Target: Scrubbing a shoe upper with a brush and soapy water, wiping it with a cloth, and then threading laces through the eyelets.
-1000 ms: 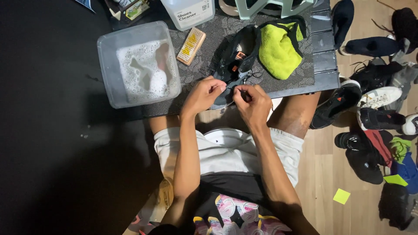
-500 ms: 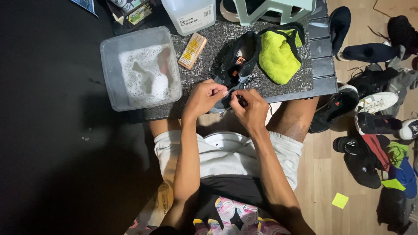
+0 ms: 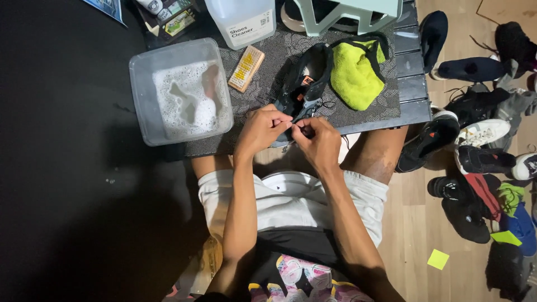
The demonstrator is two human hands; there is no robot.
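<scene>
Both hands meet at the near edge of the low table (image 3: 411, 84): the left hand (image 3: 262, 130) and the right hand (image 3: 319, 141) are pinched narrow on the laces of a dark shoe (image 3: 302, 84) lying on the speckled mat. Just beside the shoe lies a yellow-green cloth (image 3: 355, 72). To the left stands a clear tub (image 3: 180, 92) of foamy water, with a small tan brush (image 3: 246, 68) between tub and shoe. Behind them stands a white jug (image 3: 240, 19) with a white label printed in dark letters. On the wooden floor at right, a yellow square note (image 3: 438, 259) lies near scattered shoes (image 3: 481, 134).
</scene>
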